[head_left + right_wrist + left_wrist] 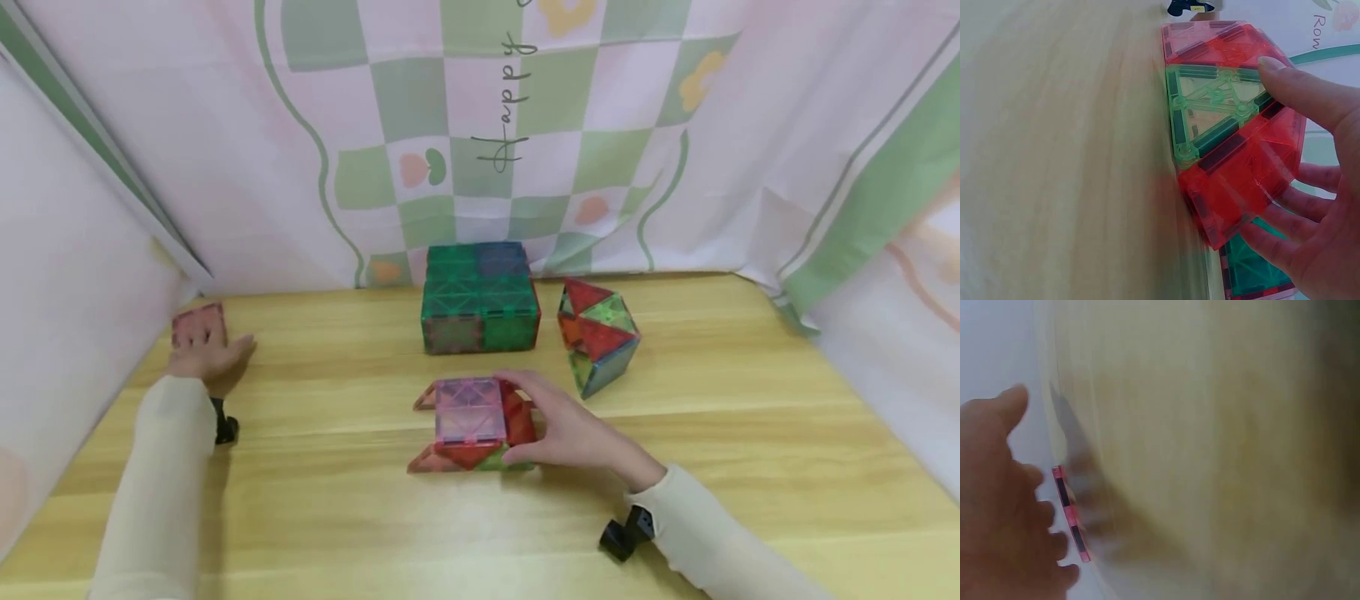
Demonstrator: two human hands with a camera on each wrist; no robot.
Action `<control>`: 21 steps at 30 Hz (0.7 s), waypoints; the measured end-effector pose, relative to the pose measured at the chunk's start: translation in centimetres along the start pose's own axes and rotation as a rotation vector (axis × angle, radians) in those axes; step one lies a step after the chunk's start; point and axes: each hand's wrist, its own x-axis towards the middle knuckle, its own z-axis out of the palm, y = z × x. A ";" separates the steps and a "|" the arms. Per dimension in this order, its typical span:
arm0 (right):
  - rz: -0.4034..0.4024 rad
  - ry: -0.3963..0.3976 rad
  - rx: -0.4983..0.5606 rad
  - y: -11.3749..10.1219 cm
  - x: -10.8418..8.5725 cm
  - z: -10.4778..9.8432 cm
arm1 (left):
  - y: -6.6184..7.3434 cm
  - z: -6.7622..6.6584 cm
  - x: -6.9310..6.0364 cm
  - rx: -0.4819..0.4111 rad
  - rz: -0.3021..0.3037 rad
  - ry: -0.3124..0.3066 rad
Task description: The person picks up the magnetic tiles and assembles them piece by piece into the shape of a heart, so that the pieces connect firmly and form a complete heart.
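Note:
At the table's far left, my left hand [204, 357] reaches over a flat pink magnetic tile [212, 314]. Its fingers lie at the tile, and its thumb stands out to the side, touching nothing. From the left wrist, the tile [1071, 514] shows edge-on beside the fingertips. My right hand [570, 429] holds the right side of a low magnetic-tile build [471, 412] with thumb and fingers spread around it. This build has a pink square top, red and green triangle sides, and orange-red triangles sticking out at the left. The right wrist view shows the thumb against its red and green tiles [1235, 169].
A green and blue magnetic-tile box [480, 296] stands behind the build, near the back curtain [405, 100]. To its right sits a faceted red, green and blue tile shape [603, 333]. Fabric walls border the wooden table [322, 517] at the back and sides.

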 end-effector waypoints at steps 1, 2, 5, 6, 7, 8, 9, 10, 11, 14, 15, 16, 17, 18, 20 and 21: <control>0.005 -0.003 -0.002 0.0 0.0 0.0 | 0.0 0.0 -0.2 -0.010 -0.013 -0.031; 0.009 -0.004 -0.004 0.0 0.0 0.1 | 0.0 0.1 -0.4 -0.023 -0.022 -0.056; 0.019 0.001 -0.020 0.0 -0.1 0.1 | 0.4 0.3 -0.7 -0.064 -0.031 -0.101; 0.022 0.002 -0.024 0.1 -0.2 0.0 | 0.5 0.5 -0.7 -0.055 -0.023 -0.100; 0.023 0.002 -0.026 0.1 -0.2 0.0 | 0.7 0.7 -0.8 -0.043 -0.014 -0.101; 0.024 0.000 -0.023 0.2 -0.2 0.0 | 0.8 0.9 -0.9 -0.036 -0.009 -0.108; 0.024 -0.001 -0.023 0.3 -0.2 0.0 | 1.0 1.1 -1.0 -0.031 -0.003 -0.117; 0.023 -0.001 -0.022 0.3 -0.1 0.0 | 1.2 1.3 -1.1 -0.029 0.007 -0.124; 0.024 -0.002 -0.023 0.4 -0.1 0.0 | 1.5 1.5 -1.2 -0.024 0.024 -0.129; 0.023 -0.003 -0.021 0.6 0.0 0.0 | 2.2 2.2 -1.9 -0.008 0.070 -0.133; 0.022 -0.004 -0.020 0.6 0.0 0.0 | 2.4 2.5 -2.2 0.006 0.097 -0.124; 0.023 -0.007 -0.015 0.6 0.1 0.0 | 2.7 2.7 -2.5 0.027 0.125 -0.112; 0.024 -0.012 -0.013 0.6 0.1 0.1 | 2.9 3.1 -2.8 0.054 0.148 -0.102; 0.024 -0.016 -0.006 0.6 0.1 0.1 | 3.2 3.5 -3.2 0.076 0.166 -0.094; 0.025 -0.020 0.002 0.6 0.1 0.1 | 3.8 4.2 -4.0 0.110 0.204 -0.074; 0.026 -0.020 0.005 0.6 0.1 0.1 | 4.1 4.7 -4.4 0.123 0.224 -0.063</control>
